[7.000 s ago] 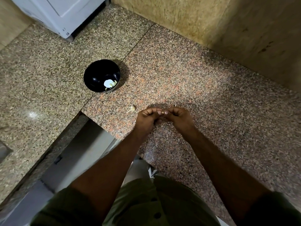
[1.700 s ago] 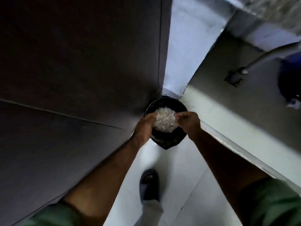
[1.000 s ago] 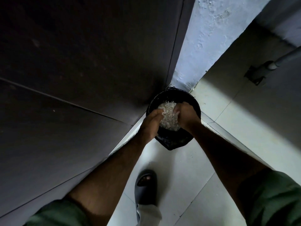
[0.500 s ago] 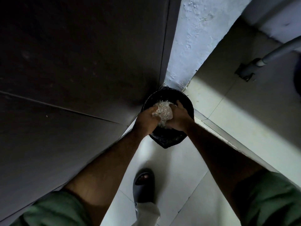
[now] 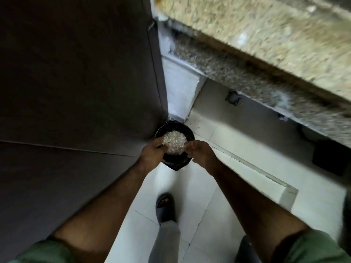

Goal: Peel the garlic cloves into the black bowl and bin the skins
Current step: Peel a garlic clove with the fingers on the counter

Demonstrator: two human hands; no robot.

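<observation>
A small black bin (image 5: 187, 133) lined with a dark bag stands on the floor in the corner, heaped with pale garlic skins (image 5: 174, 141). My left hand (image 5: 152, 152) hovers over the bin's left rim and my right hand (image 5: 200, 152) over its right rim, a little apart. The fingers of both curl loosely and I see nothing held in either; the picture is blurred. The black bowl and the garlic cloves are out of view.
A tall dark panel (image 5: 76, 92) fills the left side beside the bin. The granite counter edge (image 5: 266, 54) runs across the upper right above white floor tiles (image 5: 218, 196). My sandalled foot (image 5: 165, 205) stands just behind the bin.
My hands were pressed together over the skins half a second ago and have now parted and drawn back. The view has pulled up, so the counter edge shows.
</observation>
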